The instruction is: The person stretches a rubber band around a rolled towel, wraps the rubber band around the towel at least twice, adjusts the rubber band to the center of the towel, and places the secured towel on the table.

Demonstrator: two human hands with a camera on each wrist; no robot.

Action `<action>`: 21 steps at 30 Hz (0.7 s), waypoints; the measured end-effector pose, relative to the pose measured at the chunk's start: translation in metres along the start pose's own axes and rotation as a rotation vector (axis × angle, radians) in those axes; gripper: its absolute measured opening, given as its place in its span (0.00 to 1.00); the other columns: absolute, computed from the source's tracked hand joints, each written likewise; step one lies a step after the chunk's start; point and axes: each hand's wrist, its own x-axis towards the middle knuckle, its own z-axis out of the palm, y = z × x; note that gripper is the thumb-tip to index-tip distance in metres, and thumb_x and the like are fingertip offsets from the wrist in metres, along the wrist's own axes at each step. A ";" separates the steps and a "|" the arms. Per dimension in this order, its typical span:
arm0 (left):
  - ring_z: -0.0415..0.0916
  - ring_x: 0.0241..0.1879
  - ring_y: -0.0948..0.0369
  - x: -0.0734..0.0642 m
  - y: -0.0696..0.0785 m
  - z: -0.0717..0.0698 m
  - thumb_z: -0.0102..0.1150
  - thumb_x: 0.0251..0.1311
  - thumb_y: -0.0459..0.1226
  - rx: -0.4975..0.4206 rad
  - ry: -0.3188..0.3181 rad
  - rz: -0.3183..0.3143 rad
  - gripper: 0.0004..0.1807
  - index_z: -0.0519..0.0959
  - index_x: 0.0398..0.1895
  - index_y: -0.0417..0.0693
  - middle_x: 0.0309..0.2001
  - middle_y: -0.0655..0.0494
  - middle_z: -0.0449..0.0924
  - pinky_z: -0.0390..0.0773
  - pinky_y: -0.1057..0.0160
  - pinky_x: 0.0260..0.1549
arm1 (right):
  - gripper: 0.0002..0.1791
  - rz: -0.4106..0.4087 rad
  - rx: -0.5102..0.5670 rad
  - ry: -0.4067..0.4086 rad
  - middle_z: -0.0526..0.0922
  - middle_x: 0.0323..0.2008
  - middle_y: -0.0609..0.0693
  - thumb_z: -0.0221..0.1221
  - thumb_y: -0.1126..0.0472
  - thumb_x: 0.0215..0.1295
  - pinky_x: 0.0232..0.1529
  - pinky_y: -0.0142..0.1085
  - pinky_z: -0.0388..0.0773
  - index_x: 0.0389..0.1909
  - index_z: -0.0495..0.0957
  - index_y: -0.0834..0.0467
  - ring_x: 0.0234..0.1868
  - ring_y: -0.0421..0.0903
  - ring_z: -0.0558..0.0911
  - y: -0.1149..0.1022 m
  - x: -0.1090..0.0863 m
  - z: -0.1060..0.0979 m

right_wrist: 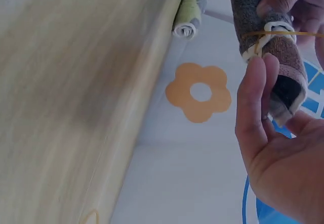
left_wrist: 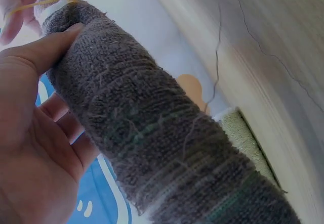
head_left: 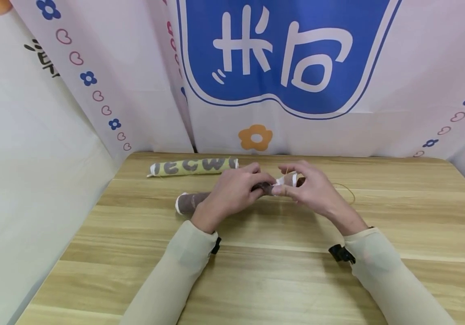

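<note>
At the far left, a yellow roll (head_left: 193, 167) is lying near the back of the desk (head_left: 256, 280), untouched by either hand. In front of it and reaching further right, a grey roll (head_left: 191, 204) is being held between both hands; whether its left end is being borne by the desk cannot be told.

Along its middle, the grey roll is being gripped by the left hand (head_left: 238, 189), with the thumb being pressed into the cloth and the fingers being curled behind. At its narrower right end, it is being pinched by the right hand (head_left: 311, 187), the thumb and fingers being closed about the pale trim. A band (right_wrist: 278, 33) is being held taut across that end. Further right, a loose band (head_left: 352, 193) is lying on the desk just beside the right hand.

The grey roll is being judged light, soft and squeezable, its looped pile offering good grip and little risk of breakage, though its layers could be loosened. Hold is best being kept round the body and close to the band.

Two rolls are being counted, one yellow and one grey, along with two bands and two hands.
</note>
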 end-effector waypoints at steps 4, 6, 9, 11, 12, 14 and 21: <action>0.72 0.26 0.64 -0.001 0.000 0.000 0.73 0.67 0.37 -0.006 0.014 0.012 0.12 0.91 0.52 0.59 0.37 0.61 0.80 0.71 0.65 0.24 | 0.39 -0.074 -0.148 0.016 0.81 0.62 0.58 0.78 0.45 0.59 0.51 0.51 0.81 0.67 0.80 0.60 0.52 0.55 0.82 0.003 0.002 0.006; 0.73 0.26 0.65 -0.001 0.000 -0.001 0.74 0.66 0.36 -0.012 0.019 0.018 0.13 0.92 0.52 0.59 0.37 0.61 0.81 0.72 0.65 0.25 | 0.38 -0.096 -0.182 0.020 0.83 0.61 0.57 0.79 0.46 0.58 0.58 0.53 0.76 0.65 0.81 0.61 0.58 0.56 0.80 0.004 0.003 0.009; 0.73 0.27 0.66 -0.001 0.001 -0.002 0.77 0.63 0.36 -0.025 0.031 0.029 0.15 0.92 0.51 0.59 0.38 0.62 0.83 0.72 0.66 0.25 | 0.37 -0.099 -0.184 0.001 0.84 0.58 0.55 0.80 0.46 0.57 0.56 0.53 0.77 0.64 0.82 0.60 0.56 0.56 0.81 0.005 0.003 0.013; 0.73 0.27 0.66 -0.001 0.001 -0.002 0.78 0.61 0.35 -0.033 0.048 0.039 0.15 0.93 0.50 0.59 0.38 0.62 0.84 0.72 0.66 0.25 | 0.37 -0.097 -0.178 -0.011 0.84 0.57 0.55 0.80 0.46 0.57 0.54 0.52 0.78 0.63 0.83 0.59 0.54 0.55 0.82 0.005 0.003 0.015; 0.73 0.27 0.67 -0.001 0.001 -0.001 0.79 0.60 0.35 -0.037 0.058 0.043 0.15 0.93 0.50 0.59 0.38 0.63 0.84 0.72 0.67 0.25 | 0.36 -0.093 -0.176 -0.016 0.85 0.56 0.54 0.80 0.45 0.57 0.52 0.50 0.78 0.63 0.83 0.58 0.52 0.54 0.82 0.005 0.003 0.015; 0.73 0.27 0.67 -0.001 0.001 -0.001 0.80 0.59 0.34 -0.042 0.078 0.048 0.15 0.93 0.49 0.58 0.37 0.63 0.84 0.71 0.67 0.24 | 0.37 -0.089 -0.172 -0.023 0.85 0.56 0.54 0.79 0.43 0.57 0.50 0.49 0.79 0.63 0.82 0.57 0.50 0.53 0.82 0.005 0.003 0.016; 0.85 0.35 0.64 0.000 0.001 0.002 0.82 0.55 0.34 -0.046 0.154 0.056 0.15 0.92 0.46 0.55 0.42 0.62 0.89 0.81 0.62 0.32 | 0.39 -0.075 -0.160 -0.031 0.86 0.53 0.52 0.79 0.40 0.56 0.49 0.48 0.79 0.63 0.81 0.57 0.49 0.52 0.82 0.005 0.001 0.015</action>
